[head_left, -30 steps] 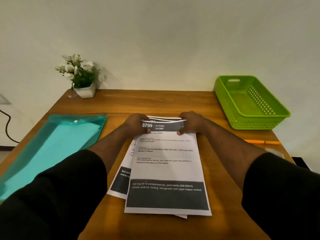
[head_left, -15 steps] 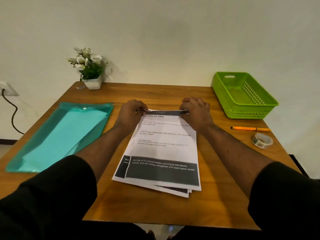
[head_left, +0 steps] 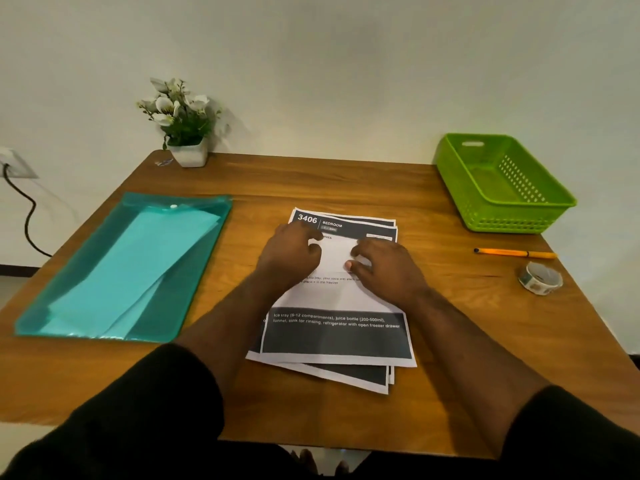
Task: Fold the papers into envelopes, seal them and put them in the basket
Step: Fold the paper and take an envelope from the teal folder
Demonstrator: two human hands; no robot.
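Note:
A stack of printed papers (head_left: 360, 374) lies at the middle of the wooden table (head_left: 346, 178). The far part of the top sheet (head_left: 337, 296) is folded toward me, so its white back (head_left: 337, 254) shows. My left hand (head_left: 292, 252) and my right hand (head_left: 382, 268) hold that folded flap at its left and right ends, fingers curled and thumbs on the paper. Under it a sheet headed "3406 BEDROOM" (head_left: 313, 220) is uncovered. The green basket (head_left: 519, 216) stands at the far right with nothing inside.
A teal plastic folder (head_left: 121, 268) with paper in it lies on the left. An orange pen (head_left: 516, 252) and a roll of tape (head_left: 540, 278) lie right of the stack. A potted plant (head_left: 183, 123) stands at the back left. A cable (head_left: 29, 216) hangs from a wall socket.
Both hands have drawn the top sheet's far edge toward me, so the fold is much deeper and the sheet beneath is exposed. The camera has tilted and pulled back.

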